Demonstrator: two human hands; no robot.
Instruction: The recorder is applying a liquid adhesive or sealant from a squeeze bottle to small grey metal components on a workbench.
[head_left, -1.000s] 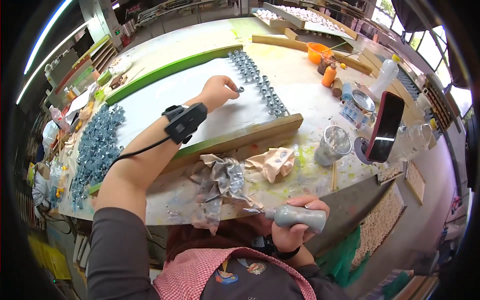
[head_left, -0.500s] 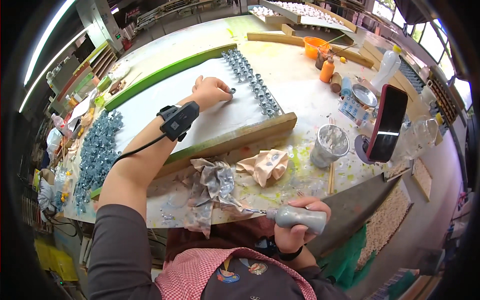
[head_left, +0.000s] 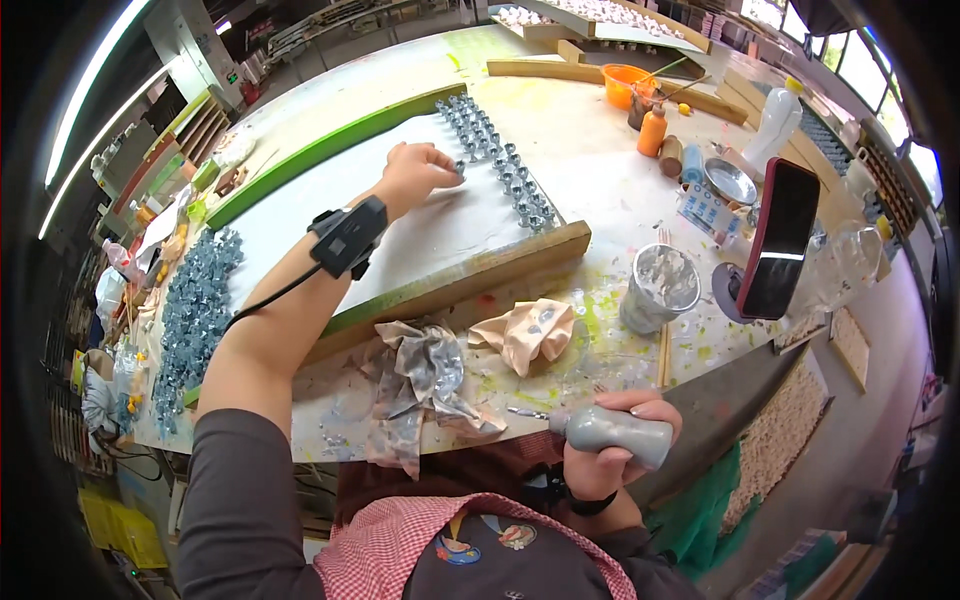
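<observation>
My left hand (head_left: 418, 172) reaches out over a white board (head_left: 330, 220) framed in green wood. Its fingertips pinch a small silver piece (head_left: 460, 168) next to the rows of silver pieces (head_left: 500, 160) lined up on the board's far side. A black device (head_left: 346, 236) with a cable is strapped to that wrist. My right hand (head_left: 618, 440) stays close to my body at the table's near edge, wrapped around a grey squeeze bottle (head_left: 608, 430) with its thin nozzle pointing left.
Crumpled stained rags (head_left: 425, 370) and a tan cloth (head_left: 528, 332) lie on the near table edge. A silver paint cup (head_left: 660, 285), a propped phone (head_left: 778, 250), bottles and an orange bowl (head_left: 628, 82) stand on the right. A heap of silver pieces (head_left: 195, 300) lies at the left.
My left hand has stayed at the rows of silver pieces, shifting slightly along them. The right hand still holds the grey bottle in the same place.
</observation>
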